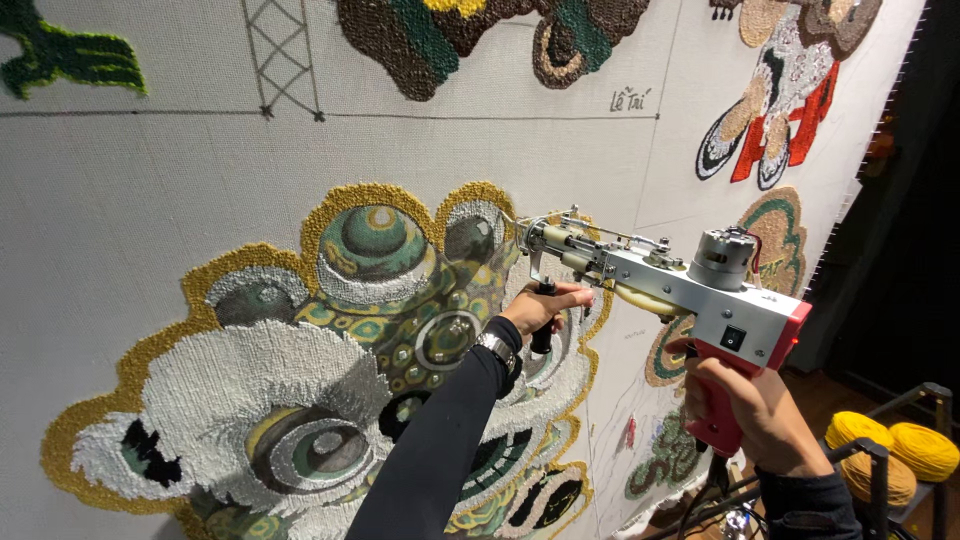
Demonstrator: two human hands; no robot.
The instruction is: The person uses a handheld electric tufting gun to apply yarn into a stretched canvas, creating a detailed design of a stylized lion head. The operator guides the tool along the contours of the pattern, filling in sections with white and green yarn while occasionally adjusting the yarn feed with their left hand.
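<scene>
- your left hand (540,308) is wrapped shut around the black front handle (541,330) of the tufting gun (660,280), fingers curled over the top of it, a watch (497,349) on the wrist.
- your right hand (745,410) is clenched on the red rear grip (718,412) of the gun, below the grey body with its black switch (734,338).
- the gun is held level in the air, its needle tip (522,232) touching the white cloth (120,200) stretched upright before you, at the upper right edge of the tufted lion head (330,370).
- the lion head is done in white, green and grey yarn with a yellow border, a large eye (310,450) low on the left.
- a round grey motor (722,258) sits on top of the gun's rear.
- other tufted figures lie on the cloth: a red and white one (785,95) at upper right, a brown and green one (480,35) at the top.
- yellow yarn balls (900,450) rest on a dark rack (880,470) at lower right, well apart from the gun.
</scene>
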